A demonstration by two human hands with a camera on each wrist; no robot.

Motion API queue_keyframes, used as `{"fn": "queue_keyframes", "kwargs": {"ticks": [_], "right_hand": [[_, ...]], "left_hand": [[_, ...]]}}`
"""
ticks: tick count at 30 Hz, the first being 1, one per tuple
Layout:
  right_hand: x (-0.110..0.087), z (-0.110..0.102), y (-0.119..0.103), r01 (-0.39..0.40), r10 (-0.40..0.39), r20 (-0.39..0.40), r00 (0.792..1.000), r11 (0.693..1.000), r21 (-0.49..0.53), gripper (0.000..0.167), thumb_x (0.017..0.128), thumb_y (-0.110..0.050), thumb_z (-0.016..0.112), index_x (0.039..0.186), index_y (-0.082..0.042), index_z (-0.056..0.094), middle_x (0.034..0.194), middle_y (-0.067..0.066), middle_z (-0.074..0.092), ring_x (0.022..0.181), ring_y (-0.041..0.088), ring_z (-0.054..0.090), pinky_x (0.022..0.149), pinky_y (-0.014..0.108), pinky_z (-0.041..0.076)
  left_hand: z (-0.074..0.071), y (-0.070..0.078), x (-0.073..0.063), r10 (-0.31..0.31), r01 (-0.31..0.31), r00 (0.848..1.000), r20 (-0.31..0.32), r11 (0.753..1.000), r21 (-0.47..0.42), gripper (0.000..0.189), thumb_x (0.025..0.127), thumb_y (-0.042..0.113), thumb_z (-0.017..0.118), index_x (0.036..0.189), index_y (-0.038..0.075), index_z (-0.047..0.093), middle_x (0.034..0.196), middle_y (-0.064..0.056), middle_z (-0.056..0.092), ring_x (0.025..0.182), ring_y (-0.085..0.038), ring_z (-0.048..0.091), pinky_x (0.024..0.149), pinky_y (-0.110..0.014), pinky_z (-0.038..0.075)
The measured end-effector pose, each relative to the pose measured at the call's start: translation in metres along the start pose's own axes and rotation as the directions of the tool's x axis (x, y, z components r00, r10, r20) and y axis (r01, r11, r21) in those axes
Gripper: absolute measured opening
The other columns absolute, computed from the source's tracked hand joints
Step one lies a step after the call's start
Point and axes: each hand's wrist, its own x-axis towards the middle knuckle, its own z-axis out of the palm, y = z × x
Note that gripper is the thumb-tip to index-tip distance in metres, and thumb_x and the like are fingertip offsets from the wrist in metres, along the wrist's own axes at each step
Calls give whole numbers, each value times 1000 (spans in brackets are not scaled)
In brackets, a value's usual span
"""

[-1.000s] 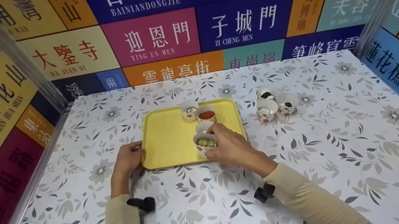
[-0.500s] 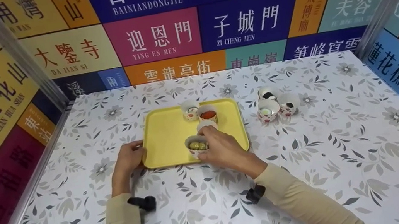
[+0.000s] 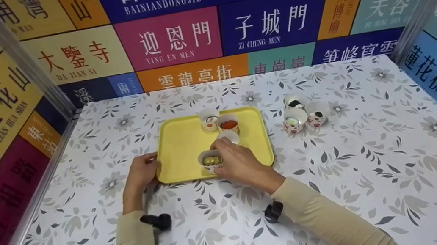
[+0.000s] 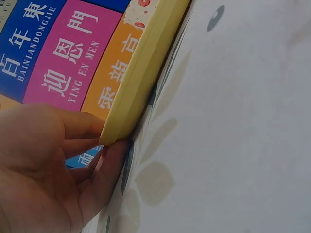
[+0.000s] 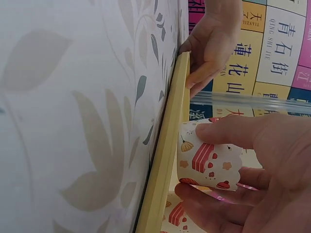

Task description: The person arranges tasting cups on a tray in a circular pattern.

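My right hand (image 3: 239, 163) holds a paper baking cup (image 3: 211, 162) containing gold-coloured balls, over the near middle of the yellow tray (image 3: 176, 143). In the right wrist view, thumb and fingers grip the sides of this cup (image 5: 209, 158), which is printed with cake pictures; whether its base touches the tray is unclear. At the tray's left side, my left hand (image 3: 142, 173) pinches the rim (image 4: 138, 80) between thumb and fingers. Behind the right hand stand a cup with red contents (image 3: 228, 124), a cup with whitish contents (image 3: 209, 120) and a partly hidden cup (image 3: 229, 138).
Right of the tray, three more paper cups stand close together on the table: a front one (image 3: 294, 121), a right one (image 3: 317, 114) and a back one (image 3: 293, 102). A flowered cloth (image 3: 359, 154) covers the table. Colourful sign-printed walls (image 3: 172, 39) enclose the back and sides.
My right hand has moved left over the tray with the cup of gold-coloured balls, away from the partly hidden cup. The left hand keeps its hold on the rim.
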Motion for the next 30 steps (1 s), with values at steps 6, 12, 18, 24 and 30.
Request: {"fn": "queue_keyframes", "kwargs": {"ticks": [6,12,18,24,30], "right_hand": [[2,3,0,23,-23,-7,1000,999,-27,47,85,-16,76,127,-8,57,119,9,53,96,25,61,84,42,53],[3,4,-1,-3,3,8,1000,999,-33,53,86,-16,77,134,-8,56,124,10,51,98,24,61,87,41,54],[4,7,-2,-24,24,-6,1000,998,-53,55,85,-12,75,136,-9,55,127,10,51,97,22,61,85,39,54],[4,5,-1,3,-6,-91,996,999,-33,53,84,-3,71,135,-6,56,129,13,51,86,25,61,77,40,55],[4,2,0,-39,45,-133,990,998,47,54,85,-4,74,135,-8,55,132,9,51,89,25,61,80,40,54]], "left_hand": [[0,1,0,-9,9,1000,9,1000,2,44,99,12,48,141,1,56,128,-24,64,88,-16,67,65,-21,52],[-1,1,-1,-29,30,999,25,999,-27,45,99,12,48,143,1,54,129,-24,62,85,-15,66,64,-23,54],[0,0,-1,-24,24,999,21,999,-21,45,99,12,49,142,1,55,128,-24,64,85,-14,66,64,-22,53],[2,-1,2,-16,16,1000,-4,1000,-10,45,98,11,48,141,1,56,128,-23,65,91,-17,66,68,-21,52],[3,-3,3,20,-20,999,-34,1000,18,43,96,9,49,136,-1,60,122,-23,68,88,-17,65,68,-20,49]]}}
